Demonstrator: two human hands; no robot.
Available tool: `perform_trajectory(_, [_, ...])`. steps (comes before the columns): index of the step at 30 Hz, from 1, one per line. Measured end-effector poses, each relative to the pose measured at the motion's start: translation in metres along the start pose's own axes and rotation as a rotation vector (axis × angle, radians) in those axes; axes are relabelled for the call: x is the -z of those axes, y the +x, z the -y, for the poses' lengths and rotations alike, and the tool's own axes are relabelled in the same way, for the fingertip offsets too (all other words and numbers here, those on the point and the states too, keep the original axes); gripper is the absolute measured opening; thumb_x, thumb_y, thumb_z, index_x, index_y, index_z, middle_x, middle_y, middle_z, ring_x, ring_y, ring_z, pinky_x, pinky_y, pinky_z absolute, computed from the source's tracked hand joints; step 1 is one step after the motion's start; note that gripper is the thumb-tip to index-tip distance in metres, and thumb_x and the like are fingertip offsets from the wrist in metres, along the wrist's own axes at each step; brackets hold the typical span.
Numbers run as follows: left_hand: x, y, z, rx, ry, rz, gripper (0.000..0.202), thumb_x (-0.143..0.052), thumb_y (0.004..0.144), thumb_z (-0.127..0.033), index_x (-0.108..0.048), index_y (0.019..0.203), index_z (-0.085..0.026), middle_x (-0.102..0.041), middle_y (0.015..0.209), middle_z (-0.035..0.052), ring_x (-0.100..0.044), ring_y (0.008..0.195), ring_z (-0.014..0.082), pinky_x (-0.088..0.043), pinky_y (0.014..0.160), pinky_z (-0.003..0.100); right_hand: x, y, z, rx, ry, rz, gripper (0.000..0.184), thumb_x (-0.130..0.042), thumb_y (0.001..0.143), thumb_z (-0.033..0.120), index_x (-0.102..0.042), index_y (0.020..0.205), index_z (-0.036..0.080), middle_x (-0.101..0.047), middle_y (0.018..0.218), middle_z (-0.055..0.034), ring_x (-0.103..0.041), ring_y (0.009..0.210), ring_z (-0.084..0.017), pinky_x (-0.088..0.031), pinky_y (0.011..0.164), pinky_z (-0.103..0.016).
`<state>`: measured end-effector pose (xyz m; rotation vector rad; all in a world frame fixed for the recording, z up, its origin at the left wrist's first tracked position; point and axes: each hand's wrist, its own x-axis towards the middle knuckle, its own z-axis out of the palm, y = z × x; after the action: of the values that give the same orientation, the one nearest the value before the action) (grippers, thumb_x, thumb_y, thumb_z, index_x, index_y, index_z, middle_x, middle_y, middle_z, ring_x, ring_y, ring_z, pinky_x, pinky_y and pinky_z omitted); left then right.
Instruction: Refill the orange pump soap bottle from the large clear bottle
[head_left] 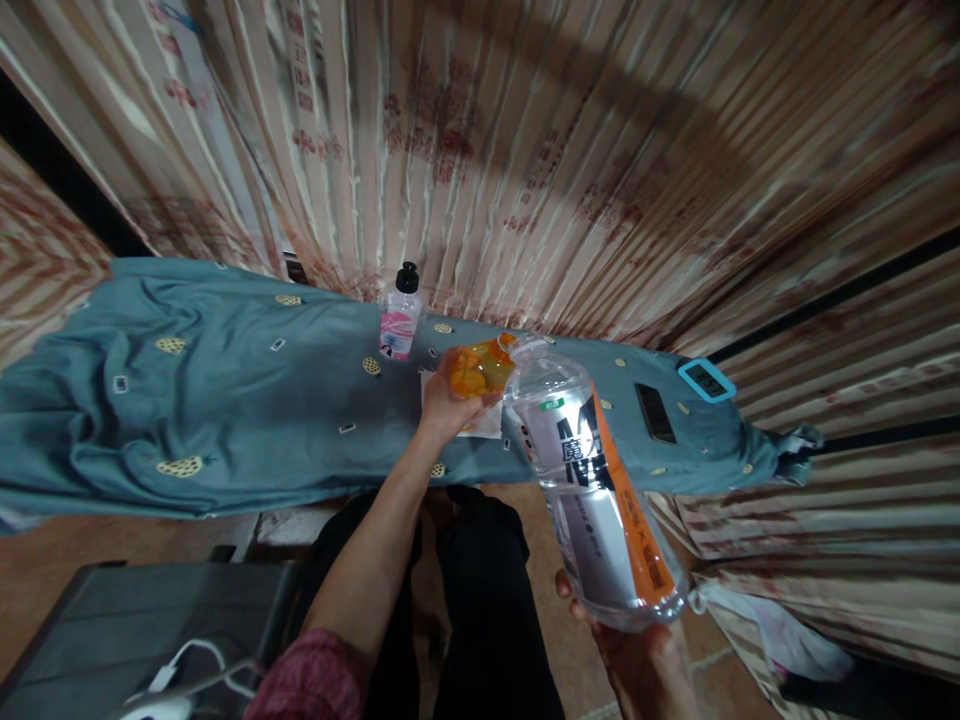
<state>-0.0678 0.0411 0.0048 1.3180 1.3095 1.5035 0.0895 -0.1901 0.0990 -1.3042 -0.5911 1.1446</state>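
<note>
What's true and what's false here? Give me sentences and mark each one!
1. The left hand holds a small see-through orange plastic container. True.
2. The right hand grips the neck of a big clear plastic bottle labelled orange and silver. False: that hand is at its base.
3. That big bottle is tilted. True.
4. The small clear bottle with a pink label has a white cap. False: its cap is black.
5. The blue-green cloth has yellow fruit prints. True.

There are three bottles, two hands, one phone, one blue-framed display.
</note>
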Motion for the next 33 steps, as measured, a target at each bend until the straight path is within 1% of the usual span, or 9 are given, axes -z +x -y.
perform_trajectory(4, [0.001, -0.001, -0.008, 0.074, -0.056, 0.017, 0.068, -0.088, 0.053, -0.024, -0.056, 0.113, -0.025, -0.075, 0.109, 0.0035, -0.072, 0.108, 0.0282, -0.057, 0.098, 0.043, -0.001, 0.001, 0.000, -0.028, 0.039, -0.032, 0.060, -0.093, 0.044, 0.065, -0.080, 0.092, 0.032, -0.082, 0.095, 0.0015, -0.072, 0.067, -0.017, -0.057, 0.057, -0.021])
perform_trajectory(8, [0.002, -0.001, -0.010, 0.090, -0.033, -0.003, 0.069, -0.089, 0.050, -0.025, -0.057, 0.111, -0.024, -0.075, 0.107, 0.0032, -0.072, 0.109, 0.0291, -0.056, 0.101, 0.043, -0.003, 0.001, 0.002, -0.007, 0.028, 0.003, 0.059, -0.092, 0.049, 0.065, -0.079, 0.095, 0.031, -0.082, 0.098, 0.0017, -0.072, 0.066, -0.015, -0.056, 0.059, -0.020])
perform_trajectory(10, [0.002, 0.000, -0.011, 0.095, -0.021, 0.002, 0.069, -0.090, 0.049, -0.026, -0.057, 0.111, -0.023, -0.075, 0.108, 0.0040, -0.072, 0.110, 0.0296, -0.056, 0.101, 0.044, -0.003, 0.001, 0.003, 0.010, 0.022, 0.033, 0.058, -0.091, 0.052, 0.065, -0.079, 0.098, 0.032, -0.081, 0.088, 0.0010, -0.072, 0.068, -0.016, -0.056, 0.060, -0.020])
perform_trajectory(13, [0.003, 0.000, -0.011, 0.101, -0.007, 0.016, 0.070, -0.090, 0.050, -0.027, -0.057, 0.112, -0.023, -0.074, 0.112, 0.0058, -0.071, 0.112, 0.0302, -0.055, 0.102, 0.045, -0.001, 0.001, 0.003, 0.032, -0.008, 0.070, 0.051, -0.088, 0.058, 0.065, -0.080, 0.093, 0.030, -0.079, 0.076, -0.0002, -0.072, 0.069, -0.017, -0.057, 0.062, -0.022])
perform_trajectory(18, [0.003, -0.002, -0.012, 0.083, -0.016, 0.021, 0.072, -0.089, 0.052, -0.026, -0.056, 0.115, -0.024, -0.074, 0.113, 0.0046, -0.071, 0.111, 0.0289, -0.056, 0.101, 0.044, 0.004, 0.002, 0.002, 0.017, 0.023, 0.080, 0.055, -0.090, 0.057, 0.063, -0.078, 0.096, 0.026, -0.080, 0.088, -0.0042, -0.072, 0.070, -0.018, -0.058, 0.061, -0.025])
perform_trajectory(22, [0.004, -0.002, -0.011, 0.059, -0.020, 0.021, 0.075, -0.089, 0.051, -0.024, -0.056, 0.119, -0.024, -0.073, 0.116, 0.0045, -0.071, 0.111, 0.0283, -0.056, 0.101, 0.042, 0.005, 0.003, 0.002, 0.052, 0.036, 0.120, 0.055, -0.089, 0.061, 0.061, -0.078, 0.100, 0.024, -0.080, 0.083, -0.0049, -0.073, 0.070, -0.018, -0.058, 0.062, -0.025])
perform_trajectory(26, [0.005, -0.002, -0.012, 0.067, -0.004, 0.033, 0.069, -0.088, 0.053, -0.025, -0.058, 0.115, -0.023, -0.073, 0.116, 0.0054, -0.071, 0.110, 0.0284, -0.055, 0.101, 0.043, 0.006, 0.004, 0.002, 0.032, 0.039, 0.113, 0.061, -0.091, 0.058, 0.061, -0.076, 0.105, 0.026, -0.080, 0.083, -0.0043, -0.074, 0.071, -0.019, -0.058, 0.061, -0.024])
perform_trajectory(29, [0.005, -0.001, -0.014, 0.064, 0.022, 0.042, 0.065, -0.088, 0.054, -0.025, -0.060, 0.112, -0.023, -0.074, 0.114, 0.0046, -0.072, 0.108, 0.0278, -0.056, 0.100, 0.043, 0.005, 0.002, 0.002, 0.056, 0.028, 0.102, 0.057, -0.089, 0.062, 0.061, -0.077, 0.104, 0.025, -0.080, 0.088, -0.0062, -0.072, 0.069, -0.019, -0.058, 0.062, -0.027])
perform_trajectory(33, [0.007, -0.001, -0.018, 0.074, 0.068, 0.043, 0.064, -0.088, 0.053, -0.026, -0.060, 0.111, -0.023, -0.074, 0.114, 0.0044, -0.071, 0.108, 0.0288, -0.056, 0.099, 0.043, 0.004, 0.001, 0.003, 0.071, 0.028, 0.116, 0.052, -0.088, 0.066, 0.060, -0.077, 0.103, 0.025, -0.079, 0.078, -0.0048, -0.073, 0.074, -0.019, -0.058, 0.065, -0.025])
